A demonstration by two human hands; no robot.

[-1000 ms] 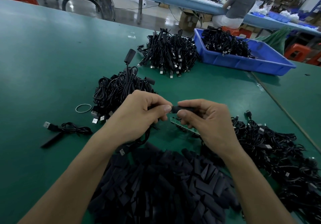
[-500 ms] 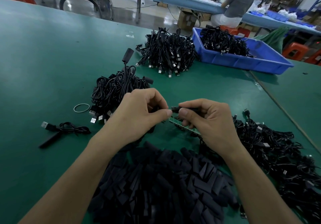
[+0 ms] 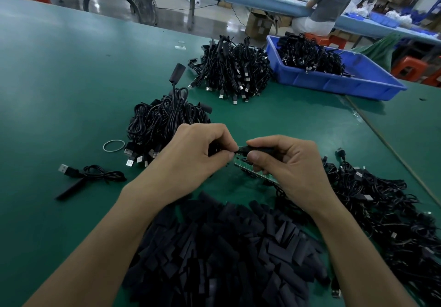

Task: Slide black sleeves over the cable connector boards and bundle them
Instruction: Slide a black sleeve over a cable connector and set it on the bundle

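The left hand (image 3: 191, 156) pinches a cable (image 3: 236, 151), only a black tip showing past its fingers (image 3: 222, 139). The right hand (image 3: 293, 163) covers most of the black sleeve (image 3: 259, 149); what sits inside cannot be told. A green strip (image 3: 250, 170) runs under that hand, its end hidden. At the near edge of the worktop (image 3: 71, 92), the sleeve pile (image 3: 226, 259) is cut off at the bottom of the view, and the cable heap (image 3: 381, 211) at the right.

One head-worn cam, tilted forward-down, close above left hand (image 3: 191, 154) and right hand (image 3: 291, 166); blue plastic bin (image 3: 334, 86) at 1 o'clock.
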